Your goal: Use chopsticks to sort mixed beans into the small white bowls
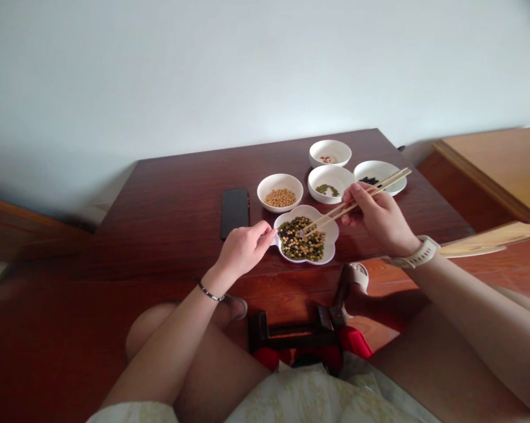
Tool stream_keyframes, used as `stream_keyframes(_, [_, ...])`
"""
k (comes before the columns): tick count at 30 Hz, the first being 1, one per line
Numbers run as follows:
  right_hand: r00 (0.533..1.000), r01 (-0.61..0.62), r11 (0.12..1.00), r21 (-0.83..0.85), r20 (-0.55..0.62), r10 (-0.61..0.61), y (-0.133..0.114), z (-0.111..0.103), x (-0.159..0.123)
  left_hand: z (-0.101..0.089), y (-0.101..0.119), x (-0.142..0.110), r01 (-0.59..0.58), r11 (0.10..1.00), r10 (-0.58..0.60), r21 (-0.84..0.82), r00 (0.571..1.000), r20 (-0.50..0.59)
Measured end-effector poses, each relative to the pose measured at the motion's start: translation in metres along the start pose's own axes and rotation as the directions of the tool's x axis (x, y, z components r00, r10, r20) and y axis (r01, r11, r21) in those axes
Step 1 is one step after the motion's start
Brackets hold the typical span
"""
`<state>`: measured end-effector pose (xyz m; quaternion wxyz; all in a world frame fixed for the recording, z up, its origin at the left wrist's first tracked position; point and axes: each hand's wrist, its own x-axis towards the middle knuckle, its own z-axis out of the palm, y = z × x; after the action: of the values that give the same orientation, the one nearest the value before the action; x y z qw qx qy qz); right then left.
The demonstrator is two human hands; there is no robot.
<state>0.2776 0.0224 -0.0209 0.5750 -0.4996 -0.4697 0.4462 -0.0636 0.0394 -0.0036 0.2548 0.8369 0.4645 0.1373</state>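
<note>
A white flower-shaped dish (331, 249) full of mixed beans sits at the near edge of the dark wooden table (172, 223). My right hand (377, 217) is closed on a pair of wooden chopsticks (357, 200) whose tips rest in the mixed beans. My left hand (245, 247) has curled fingers pinching the dish's left rim. Behind stand several white bowls: one with yellow beans (280, 185), one with green beans (331, 177), one with a few pale beans (330, 150), and one with black beans (382, 172).
A black phone (235, 211) lies flat left of the bowls. A light wooden piece of furniture (498, 164) stands to the right. Below the table edge are my knees, a foot in a sandal (355, 276) and a dark stool with red parts (309, 341).
</note>
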Motion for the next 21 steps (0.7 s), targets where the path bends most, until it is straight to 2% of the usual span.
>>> stream_keyframes(5, [0.999,-0.023,0.998,-0.056,-0.045,0.020,-0.014,-0.009,-0.007,0.000,-0.002,0.000,-0.030,0.998,0.031,0.052,1.000,-0.003])
stream_keyframes(9, [0.996,0.037,0.982,-0.185,-0.071,-0.051,-0.025,-0.020,-0.017,0.006,-0.005,-0.002,-0.052,0.995,0.054,0.091,0.998,-0.029])
stream_keyframes(14, [0.991,0.114,0.914,-0.389,-0.015,-0.130,-0.032,-0.020,-0.029,0.014,-0.007,-0.004,-0.056,0.990,0.068,0.126,0.994,-0.087])
stream_keyframes(21, [0.989,0.130,0.905,-0.405,-0.012,-0.147,-0.032,-0.013,-0.027,0.015,-0.009,-0.004,-0.078,0.985,0.096,0.156,0.989,-0.109])
